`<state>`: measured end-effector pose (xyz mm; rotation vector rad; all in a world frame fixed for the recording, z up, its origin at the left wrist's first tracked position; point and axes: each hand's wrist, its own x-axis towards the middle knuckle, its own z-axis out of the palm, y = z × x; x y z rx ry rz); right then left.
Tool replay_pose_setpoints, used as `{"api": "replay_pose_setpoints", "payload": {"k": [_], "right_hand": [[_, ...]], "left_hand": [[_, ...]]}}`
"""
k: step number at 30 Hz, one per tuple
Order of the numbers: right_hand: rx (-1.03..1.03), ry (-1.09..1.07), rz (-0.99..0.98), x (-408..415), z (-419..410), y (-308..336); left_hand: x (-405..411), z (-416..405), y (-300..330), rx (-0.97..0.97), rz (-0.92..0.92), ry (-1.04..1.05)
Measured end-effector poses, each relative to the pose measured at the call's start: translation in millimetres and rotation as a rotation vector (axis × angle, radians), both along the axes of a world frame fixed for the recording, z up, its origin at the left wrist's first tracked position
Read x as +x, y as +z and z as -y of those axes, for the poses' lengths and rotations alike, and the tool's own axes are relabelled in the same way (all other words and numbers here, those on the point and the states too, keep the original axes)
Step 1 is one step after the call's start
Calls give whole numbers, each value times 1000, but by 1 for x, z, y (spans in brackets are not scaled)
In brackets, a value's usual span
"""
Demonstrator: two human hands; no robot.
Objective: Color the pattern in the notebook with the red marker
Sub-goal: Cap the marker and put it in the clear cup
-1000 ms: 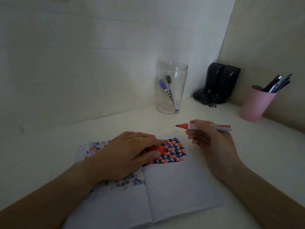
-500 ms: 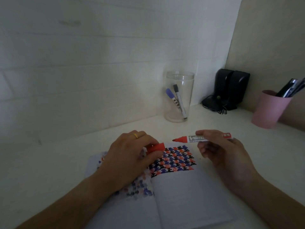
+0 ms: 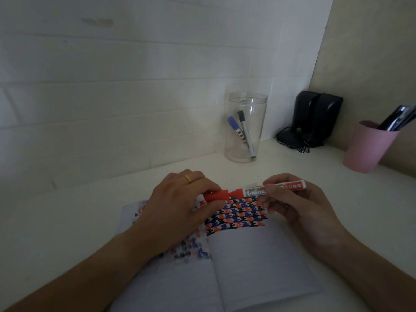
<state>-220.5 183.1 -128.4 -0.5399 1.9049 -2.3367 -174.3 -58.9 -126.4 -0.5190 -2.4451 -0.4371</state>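
Note:
An open notebook (image 3: 252,264) lies on the white desk in front of me. A red, blue and black pattern (image 3: 238,216) fills the top of its right page, with a fainter bleed-through on the left page. My right hand (image 3: 290,208) grips the white barrel of the red marker (image 3: 276,189), held level above the pattern. My left hand (image 3: 180,203) pinches the red cap (image 3: 217,195), which sits over the marker's tip, so the tip is hidden. My left hand covers part of the left page.
A clear plastic jar (image 3: 246,127) with two markers stands by the back wall. Black speakers (image 3: 315,120) sit in the corner. A pink cup (image 3: 369,146) of pens stands at the right. The desk (image 3: 67,221) meets white walls behind and a beige panel at the right.
My two hands came together above the pattern. The bare red tip seen earlier is now inside the cap held in my left hand. The view also shifted slightly.

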Motion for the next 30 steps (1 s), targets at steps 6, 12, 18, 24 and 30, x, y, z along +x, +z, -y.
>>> {"api": "replay_pose_setpoints", "payload": {"k": [6,12,18,24,30], "right_hand": [[-13,33,-8,3,-3,1],[77,58,-54,6,1,3],[84,88,-59,11,1,6],[98,70,-157,17,0,10],[132,128,-177,25,1,18]], "left_hand": [[0,-3,1,-19,-3,-31],[5,-3,5,-37,-7,-114],[10,-5,6,7,83,-184],[17,-13,10,145,140,-234],[17,-11,10,187,147,-253]]}}
